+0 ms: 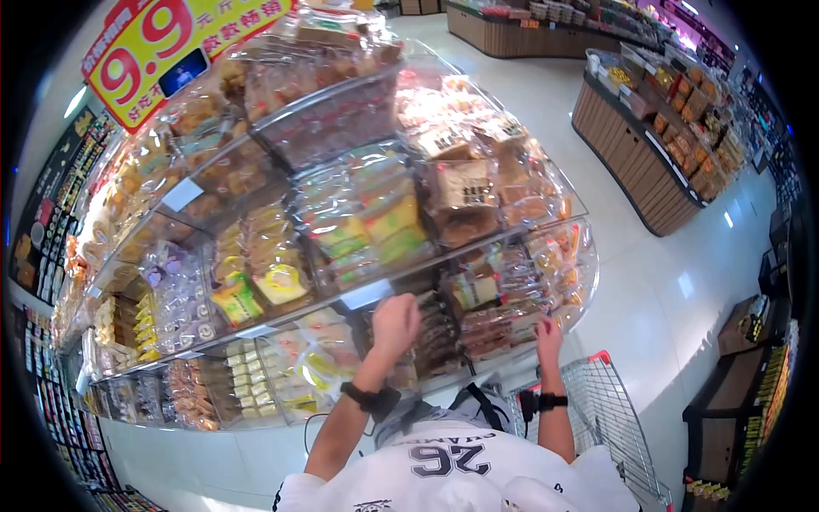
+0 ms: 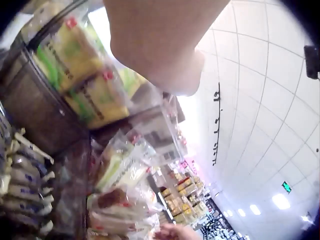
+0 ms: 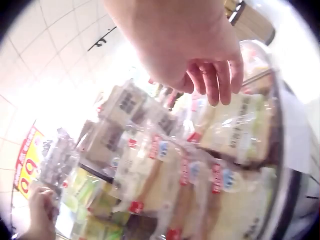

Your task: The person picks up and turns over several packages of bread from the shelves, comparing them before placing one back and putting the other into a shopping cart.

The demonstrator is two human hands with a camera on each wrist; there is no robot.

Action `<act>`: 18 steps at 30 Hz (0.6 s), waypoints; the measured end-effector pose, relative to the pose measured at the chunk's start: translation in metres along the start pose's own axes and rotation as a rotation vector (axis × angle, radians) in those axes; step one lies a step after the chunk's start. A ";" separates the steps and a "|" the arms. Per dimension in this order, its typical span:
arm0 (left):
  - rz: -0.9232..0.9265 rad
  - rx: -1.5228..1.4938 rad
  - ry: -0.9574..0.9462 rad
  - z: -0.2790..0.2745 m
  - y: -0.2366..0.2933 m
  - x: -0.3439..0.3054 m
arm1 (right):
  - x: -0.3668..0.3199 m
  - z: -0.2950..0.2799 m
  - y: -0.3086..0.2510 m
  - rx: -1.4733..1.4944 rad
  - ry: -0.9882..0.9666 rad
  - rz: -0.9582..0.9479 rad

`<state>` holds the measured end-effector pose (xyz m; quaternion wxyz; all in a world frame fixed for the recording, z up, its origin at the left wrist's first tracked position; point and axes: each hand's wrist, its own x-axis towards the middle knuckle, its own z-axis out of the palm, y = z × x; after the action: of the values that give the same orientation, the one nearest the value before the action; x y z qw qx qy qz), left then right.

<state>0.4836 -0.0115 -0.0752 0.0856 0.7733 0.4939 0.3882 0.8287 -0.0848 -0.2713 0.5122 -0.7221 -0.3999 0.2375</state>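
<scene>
Holds the left hand (image 1: 397, 328) at the front of the display rack (image 1: 324, 305), just below a white label (image 1: 367, 294) in the head view. Bends the left fingers inward with the tips blurred; impossible to tell whether grasping anything. Holds the right hand (image 3: 200, 55) over wrapped bread packs (image 3: 235, 130) on the rack's lower tier, near the right end, with the fingers loosely bent, released and gripping nothing. Impossible to tell there whether touching the packs or just above. Has yellow-green packets (image 1: 375, 226) close by, behind the label, on the tier above the left hand. Wears a white shirt (image 1: 465, 435) marked 26 and a dark band (image 1: 371, 398) on each wrist. Stands with a wire shopping cart (image 1: 610, 397) beside the right arm. Faces a yellow sign (image 1: 153, 43) reading 9.9 at upper left, and a wooden desk (image 1: 627, 162) stacked with packed food, well apart at upper right, across pale floor (image 1: 717, 256)
</scene>
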 end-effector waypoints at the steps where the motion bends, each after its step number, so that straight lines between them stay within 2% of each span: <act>1: -0.073 -0.045 -0.070 0.022 0.003 -0.002 | 0.011 0.006 -0.052 -0.041 -0.038 -0.034; 2: -0.148 -0.090 -0.137 0.044 0.006 -0.005 | 0.024 0.018 -0.057 -0.142 -0.042 -0.161; 3: -0.189 -0.161 -0.169 0.058 0.013 -0.004 | 0.031 0.022 -0.091 -0.190 -0.167 -0.115; 4: -0.230 -0.229 -0.197 0.071 0.020 -0.003 | 0.034 0.028 -0.114 -0.208 -0.245 -0.147; 5: -0.202 -0.242 -0.235 0.088 0.018 -0.011 | 0.041 0.032 -0.120 -0.186 -0.487 -0.213; 6: -0.119 -0.188 -0.270 0.097 0.020 -0.013 | 0.038 0.033 -0.117 -0.291 -0.587 -0.277; 8: -0.087 -0.255 -0.408 0.106 0.024 -0.030 | 0.028 0.034 -0.112 -0.504 -0.790 -0.410; 9: -0.190 -0.198 -0.535 0.115 0.021 -0.040 | 0.030 0.034 -0.114 -0.580 -0.916 -0.372; 11: -0.181 -0.217 -0.451 0.129 0.010 -0.053 | 0.031 0.039 -0.096 -0.541 -0.874 -0.357; 13: -0.185 -0.233 -0.418 0.125 0.012 -0.046 | 0.033 0.039 -0.103 -0.461 -0.819 -0.340; 15: -0.342 -0.371 -0.410 0.119 0.013 -0.033 | 0.038 0.030 -0.120 -0.343 -0.760 -0.311; 17: -0.510 -0.411 -0.365 0.098 0.025 -0.011 | 0.040 0.024 -0.145 -0.116 -0.677 -0.121; 18: -0.536 -0.435 -0.309 0.094 0.023 -0.006 | 0.040 0.025 -0.153 -0.002 -0.632 -0.026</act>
<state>0.5628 -0.0046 -0.1303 0.4197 0.6299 0.5660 0.3268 0.7813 -0.0143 -0.1355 0.3648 -0.6078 -0.5487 0.4433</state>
